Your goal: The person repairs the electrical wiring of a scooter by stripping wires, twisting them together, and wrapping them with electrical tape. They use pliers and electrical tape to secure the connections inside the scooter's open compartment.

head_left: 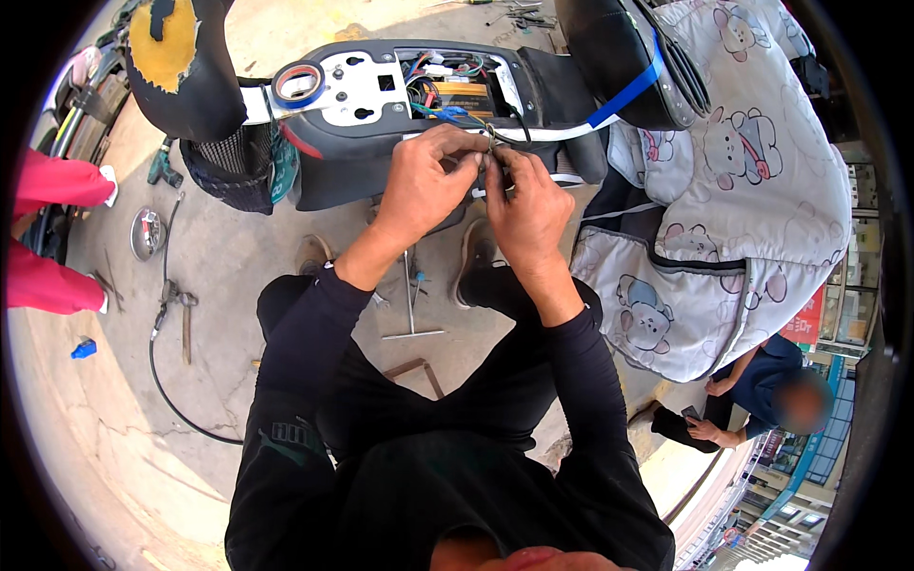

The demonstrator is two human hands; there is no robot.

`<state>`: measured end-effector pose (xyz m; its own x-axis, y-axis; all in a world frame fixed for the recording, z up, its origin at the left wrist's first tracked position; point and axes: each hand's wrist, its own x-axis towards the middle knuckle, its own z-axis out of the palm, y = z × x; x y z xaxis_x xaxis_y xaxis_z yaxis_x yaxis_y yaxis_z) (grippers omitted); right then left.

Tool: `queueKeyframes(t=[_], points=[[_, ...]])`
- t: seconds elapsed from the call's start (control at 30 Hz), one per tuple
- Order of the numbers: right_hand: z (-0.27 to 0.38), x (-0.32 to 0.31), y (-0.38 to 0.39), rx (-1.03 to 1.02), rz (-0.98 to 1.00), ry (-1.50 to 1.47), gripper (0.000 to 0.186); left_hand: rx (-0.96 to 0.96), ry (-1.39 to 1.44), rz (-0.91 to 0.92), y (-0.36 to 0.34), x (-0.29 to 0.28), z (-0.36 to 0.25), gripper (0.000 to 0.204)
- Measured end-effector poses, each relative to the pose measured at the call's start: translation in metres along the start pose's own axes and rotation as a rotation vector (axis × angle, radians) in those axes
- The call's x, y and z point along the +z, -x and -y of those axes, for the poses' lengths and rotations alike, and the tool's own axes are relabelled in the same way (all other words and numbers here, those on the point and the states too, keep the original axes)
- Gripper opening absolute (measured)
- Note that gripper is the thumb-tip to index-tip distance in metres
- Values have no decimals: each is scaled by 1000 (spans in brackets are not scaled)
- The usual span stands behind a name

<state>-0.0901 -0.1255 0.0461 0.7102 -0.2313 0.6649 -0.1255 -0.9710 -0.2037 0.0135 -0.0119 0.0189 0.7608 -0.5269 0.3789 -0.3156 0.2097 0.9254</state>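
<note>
My left hand [433, 181] and my right hand [529, 205] meet at the near edge of an electric scooter's body [357, 143]. Both are closed, thumbs and fingers pinching thin wires [490, 136] that come out of the open compartment. My fingertips hide the wire ends. Inside the compartment lies a gold-coloured metal box [462, 97], with red, blue, green and black wires and white connectors around it. On the white plate left of the opening rests a roll of tape [298, 86]. A blue strip [633, 84] crosses the black seat [609, 48] to the right.
A quilted cover [733, 219] with cartoon prints drapes over the right side. On the ground are a T-handle wrench [413, 309], a hammer [188, 328], a black hose [160, 366], a metal bowl [147, 235] and a green drill [165, 165]. Other people are at left and lower right.
</note>
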Motion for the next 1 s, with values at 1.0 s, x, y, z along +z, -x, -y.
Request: queueKeyframes(t=[1.0], points=[[0,-20,-19,-85,83,20,14,-46,77,13,-1,3,3,18]])
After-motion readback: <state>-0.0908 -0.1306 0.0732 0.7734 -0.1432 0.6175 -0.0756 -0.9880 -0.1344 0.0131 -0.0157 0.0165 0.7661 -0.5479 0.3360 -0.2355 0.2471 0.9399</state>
